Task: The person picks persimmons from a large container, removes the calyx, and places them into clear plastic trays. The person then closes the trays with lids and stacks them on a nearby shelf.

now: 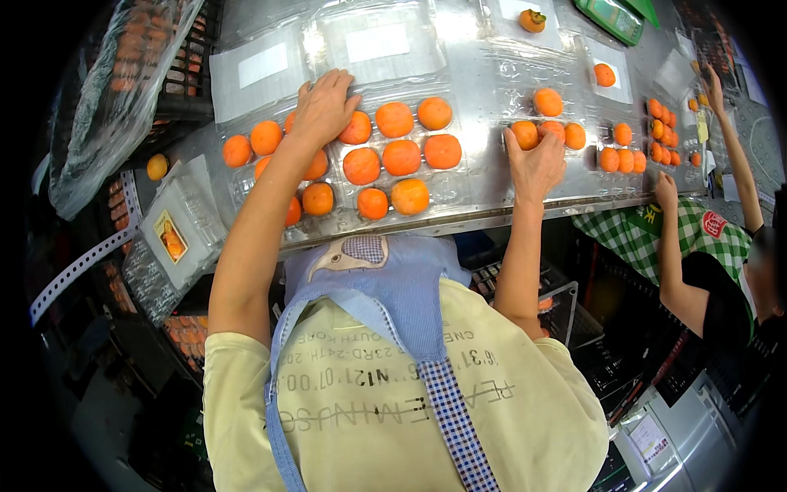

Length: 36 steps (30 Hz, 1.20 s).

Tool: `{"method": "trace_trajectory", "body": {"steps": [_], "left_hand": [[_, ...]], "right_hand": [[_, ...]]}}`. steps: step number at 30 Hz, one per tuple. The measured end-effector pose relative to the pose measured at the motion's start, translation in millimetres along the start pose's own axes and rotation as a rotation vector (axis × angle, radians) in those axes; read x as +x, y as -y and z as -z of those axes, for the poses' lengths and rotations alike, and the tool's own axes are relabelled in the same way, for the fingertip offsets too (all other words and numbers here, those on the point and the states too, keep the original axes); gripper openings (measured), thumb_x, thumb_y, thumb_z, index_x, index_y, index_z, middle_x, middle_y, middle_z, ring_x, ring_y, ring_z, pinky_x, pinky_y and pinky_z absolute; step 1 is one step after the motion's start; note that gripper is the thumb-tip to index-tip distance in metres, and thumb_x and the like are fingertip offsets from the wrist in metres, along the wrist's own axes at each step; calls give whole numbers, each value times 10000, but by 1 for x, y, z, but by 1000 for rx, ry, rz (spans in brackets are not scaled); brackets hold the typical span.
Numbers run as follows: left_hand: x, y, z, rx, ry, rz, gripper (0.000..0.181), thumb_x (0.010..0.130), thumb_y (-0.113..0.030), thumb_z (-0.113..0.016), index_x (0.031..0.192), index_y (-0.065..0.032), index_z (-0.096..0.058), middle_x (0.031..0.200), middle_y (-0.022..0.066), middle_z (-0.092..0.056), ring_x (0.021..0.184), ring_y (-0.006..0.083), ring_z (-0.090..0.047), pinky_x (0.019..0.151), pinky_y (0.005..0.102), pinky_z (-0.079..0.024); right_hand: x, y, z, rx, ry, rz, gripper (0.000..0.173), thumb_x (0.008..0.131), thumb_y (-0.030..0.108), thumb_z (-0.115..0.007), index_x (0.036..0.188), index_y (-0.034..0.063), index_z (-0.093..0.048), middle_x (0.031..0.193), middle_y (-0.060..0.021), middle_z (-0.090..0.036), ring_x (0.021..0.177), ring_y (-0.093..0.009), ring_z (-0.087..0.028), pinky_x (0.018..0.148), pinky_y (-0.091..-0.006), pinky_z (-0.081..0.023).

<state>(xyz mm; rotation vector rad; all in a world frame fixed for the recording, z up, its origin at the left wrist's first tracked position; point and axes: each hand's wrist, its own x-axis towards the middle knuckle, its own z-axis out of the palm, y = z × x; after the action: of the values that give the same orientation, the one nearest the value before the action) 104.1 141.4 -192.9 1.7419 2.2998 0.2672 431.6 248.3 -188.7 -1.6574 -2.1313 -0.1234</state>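
Note:
Several orange persimmons (401,157) sit in the cups of clear plastic trays (449,187) on a metal table (473,123). Over the upper edge of the left tray lies my left hand (326,107), beside a persimmon (355,128); whether it grips one cannot be told. My right hand (536,161) has thumb and fingers around persimmons in another clear tray; its fingertips rest on the middle one (551,130), and its thumb touches the left one (524,134). One persimmon (548,102) sits above them, and another (575,136) lies to their right.
Open tray lids with white pads (264,92) lie along the far side. A green scale (618,21) stands at the upper right. Crates of persimmons (184,67) and a stack of packaging (184,215) are at the left. A co-worker's hand (666,189) is near the table edge at the right.

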Motion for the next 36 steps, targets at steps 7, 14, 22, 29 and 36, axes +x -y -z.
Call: {"method": "trace_trajectory", "body": {"steps": [7, 14, 22, 29, 36], "left_hand": [[1, -2, 3, -17, 31, 3, 417, 888, -293, -567, 1235, -65, -523, 1315, 128, -515, 1226, 282, -470, 1018, 468, -344], [0, -1, 3, -24, 34, 17, 420, 886, -301, -571, 1229, -65, -518, 1301, 123, -521, 1215, 286, -477, 1019, 482, -338], [-4, 11, 0, -248, -161, -63, 281, 871, -176, -588, 1136, -85, -571, 1289, 115, -526, 1183, 298, -498, 989, 445, -398], [-13, 13, 6, -254, -422, -202, 355, 731, 95, -535, 1030, -81, -609, 1205, 108, -520, 1086, 300, -538, 875, 382, -493], [-5, 16, 10, -370, -487, -5, 331, 750, 76, -548, 1029, -86, -617, 1131, 100, -539, 1035, 277, -536, 871, 369, -480]], "right_hand": [[1, 5, 6, 102, -42, 76, 513, 663, 404, -799, 974, 47, -600, 916, -115, -592, 876, -300, -549, 762, -426, -422], [-15, 65, 7, 630, 197, 198, 351, 757, 214, -737, 1019, 23, -603, 936, -116, -598, 881, -281, -542, 799, -376, -431], [18, 137, -6, 682, 281, 364, 334, 786, 174, -685, 1079, 37, -602, 1030, -133, -617, 974, -313, -548, 865, -397, -435], [26, 170, -38, 598, 380, 523, 377, 799, 205, -674, 1138, 60, -596, 1136, -113, -613, 1042, -325, -551, 881, -415, -445], [26, 180, -54, 386, 529, 535, 391, 814, 267, -651, 1177, 131, -602, 1193, -44, -599, 1075, -303, -538, 861, -463, -464]]}}
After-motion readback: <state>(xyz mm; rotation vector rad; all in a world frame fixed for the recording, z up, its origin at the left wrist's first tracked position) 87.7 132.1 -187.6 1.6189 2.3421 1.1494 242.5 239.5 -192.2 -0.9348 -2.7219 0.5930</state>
